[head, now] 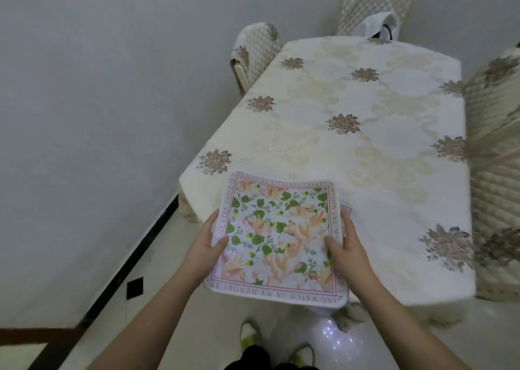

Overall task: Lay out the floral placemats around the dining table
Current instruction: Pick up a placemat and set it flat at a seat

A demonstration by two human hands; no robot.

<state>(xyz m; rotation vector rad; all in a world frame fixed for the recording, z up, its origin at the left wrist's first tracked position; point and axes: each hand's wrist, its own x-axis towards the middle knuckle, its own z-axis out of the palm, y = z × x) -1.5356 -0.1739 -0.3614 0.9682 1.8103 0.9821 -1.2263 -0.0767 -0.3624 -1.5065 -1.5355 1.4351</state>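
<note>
I hold a stack of floral placemats (277,237), square, white with green leaves, peach flowers and a lettered pink border, in front of me over the near corner of the dining table (380,155). My left hand (206,241) grips the stack's left edge, thumb on top. My right hand (344,243) grips the right edge, thumb on top. A second mat's edge peeks out under the right side. The table wears a cream cloth with brown flower motifs and carries no mat.
Quilted chair covers stand at the far left (257,51), far end (377,6) and right side (495,172) of the table. A white bag (380,27) rests at the far end. A wall runs along the left; glossy floor lies below, with my shoes (250,334).
</note>
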